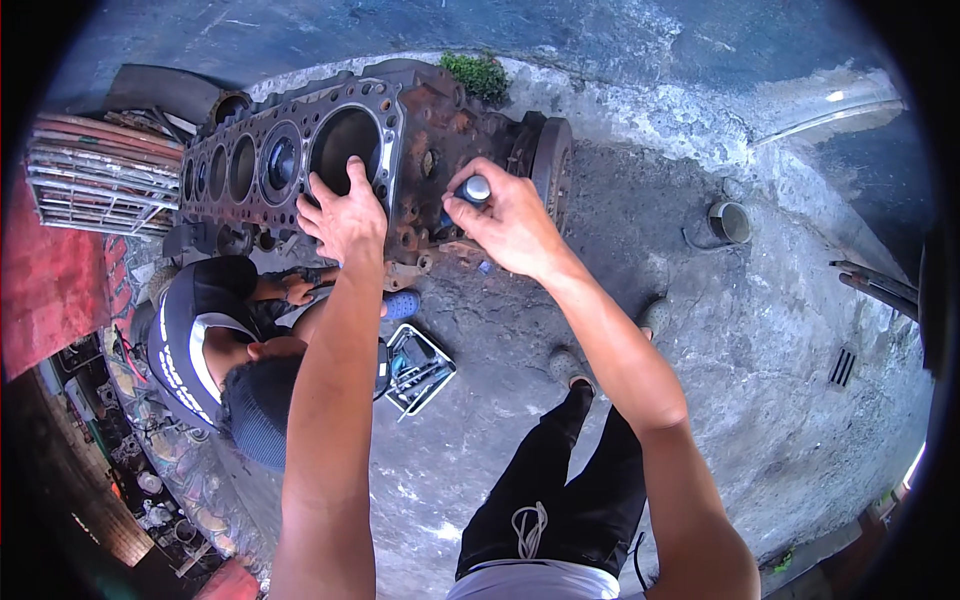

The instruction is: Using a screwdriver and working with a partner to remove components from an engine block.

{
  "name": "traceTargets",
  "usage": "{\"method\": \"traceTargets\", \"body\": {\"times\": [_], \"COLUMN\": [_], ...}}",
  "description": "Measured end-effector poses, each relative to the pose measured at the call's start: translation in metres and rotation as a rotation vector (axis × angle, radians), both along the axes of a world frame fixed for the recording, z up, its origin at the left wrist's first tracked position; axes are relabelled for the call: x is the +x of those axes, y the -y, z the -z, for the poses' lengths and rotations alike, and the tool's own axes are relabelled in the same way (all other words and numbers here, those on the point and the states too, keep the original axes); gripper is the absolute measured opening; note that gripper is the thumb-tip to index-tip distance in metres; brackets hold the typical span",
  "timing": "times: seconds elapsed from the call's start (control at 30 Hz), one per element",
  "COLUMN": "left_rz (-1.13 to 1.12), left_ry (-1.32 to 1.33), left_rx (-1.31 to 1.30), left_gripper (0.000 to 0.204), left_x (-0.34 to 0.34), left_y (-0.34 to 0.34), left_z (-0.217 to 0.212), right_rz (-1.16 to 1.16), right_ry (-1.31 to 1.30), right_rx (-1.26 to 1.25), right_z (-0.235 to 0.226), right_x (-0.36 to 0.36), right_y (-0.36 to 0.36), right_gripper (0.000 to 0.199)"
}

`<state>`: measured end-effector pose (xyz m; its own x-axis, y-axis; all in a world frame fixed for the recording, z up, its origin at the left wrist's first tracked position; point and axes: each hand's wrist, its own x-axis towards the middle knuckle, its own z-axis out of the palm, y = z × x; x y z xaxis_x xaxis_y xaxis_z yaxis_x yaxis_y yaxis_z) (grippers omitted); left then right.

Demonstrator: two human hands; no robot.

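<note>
Engine block (304, 137) just ahead, long axis running left to right, with left hand (345, 212) spread open at end bore (340, 140) and silver-capped cylinder (474, 188) gripped in right hand (507, 222), farther right.

Recorded rust-brown mottled with grey on engine block (425, 120) at left grip (348, 220). Recorded silver with some blue on round-ended tool (474, 188) in right grip (510, 215). Beyond both, noted vivid green on plant (475, 75) and white patches on blue wall (300, 30). Nearer than left grip, noted blue clog (402, 303), white-rimmed tray (433, 391), dark ribbed cap (262, 412). Nearer than right grip, noted black trousers (510, 490), whitish drawstring (530, 530). Right of it, noted pale blotches on grey floor (720, 330).
</note>
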<state>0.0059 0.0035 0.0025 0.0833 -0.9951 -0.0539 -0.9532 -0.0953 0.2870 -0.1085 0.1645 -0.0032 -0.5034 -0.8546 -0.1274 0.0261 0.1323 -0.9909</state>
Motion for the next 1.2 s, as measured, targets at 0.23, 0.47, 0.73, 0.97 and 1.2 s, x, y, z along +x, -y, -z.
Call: {"method": "traceTargets", "body": {"times": [0.23, 0.47, 0.73, 0.97, 1.2], "left_rz": [-0.001, -0.002, -0.004, 0.004, -0.020], "left_ry": [0.018, 0.043, 0.016, -0.001, 0.020], "left_rx": [-0.002, 0.012, 0.004, 0.004, 0.024], "left_gripper": [0.087, 0.086, 0.086, 0.085, 0.086], "left_x": [-0.002, 0.002, 0.000, -0.004, 0.001], "left_y": [0.001, -0.002, 0.002, -0.001, -0.006], "left_z": [0.001, -0.001, 0.000, -0.003, 0.000], "right_rz": [0.092, 0.246, 0.090, 0.185, 0.132], "right_ry": [0.022, 0.306, -0.084, 0.005, -0.013], "right_rx": [-0.068, -0.268, -0.264, -0.200, -0.208], "right_z": [0.021, 0.036, 0.020, 0.031, 0.034], "right_x": [0.009, 0.017, 0.027, 0.027, 0.030], "right_y": [-0.006, -0.018, -0.015, -0.019, -0.031], "right_gripper": [0.021, 0.012, 0.016, 0.014, 0.015]}}
